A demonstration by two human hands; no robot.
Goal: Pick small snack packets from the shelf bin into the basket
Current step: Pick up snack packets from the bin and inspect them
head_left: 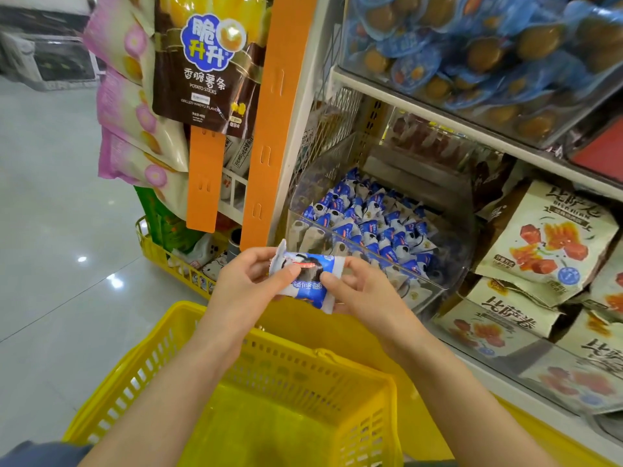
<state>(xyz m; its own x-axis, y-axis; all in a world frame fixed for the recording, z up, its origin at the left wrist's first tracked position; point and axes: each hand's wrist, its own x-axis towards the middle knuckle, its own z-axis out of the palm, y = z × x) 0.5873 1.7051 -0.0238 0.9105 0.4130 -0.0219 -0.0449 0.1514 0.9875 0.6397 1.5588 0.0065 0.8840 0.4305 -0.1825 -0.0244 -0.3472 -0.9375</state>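
Step in hand: the carry from bin to basket. One snack packet (305,281) is out of the clear shelf bin (435,299) and held in mid-air by both hands, just in front of the bin's front wall and above the far rim of the yellow basket (286,365). The left hand (247,283) pinches the packet's left part, thumb laid across the printed face and the other fingers (259,256) curled behind. The right hand (365,293) pinches the right part the same way, thumb on the face and the rest tucked under. Both hands are closed on the packet, neither is free. The packet is blue and white, and its long axis runs on a slant from upper left to lower right. The crimped white end sticks up and left past the left thumb, toward the orange shelf upright (266,129), and the other end dips toward the right palm. The printed face is turned to the camera. Whether a second packet sits behind it cannot be told. The bin is piled with matching packets, and no packet shows on the part of the basket floor in view. The next move likely calls for a short drop toward the person, over the basket's open middle, then letting go with both hands, and after that a reach back into the bin. Beige pouches (546,241) sit just right of the bin, not part of the job.
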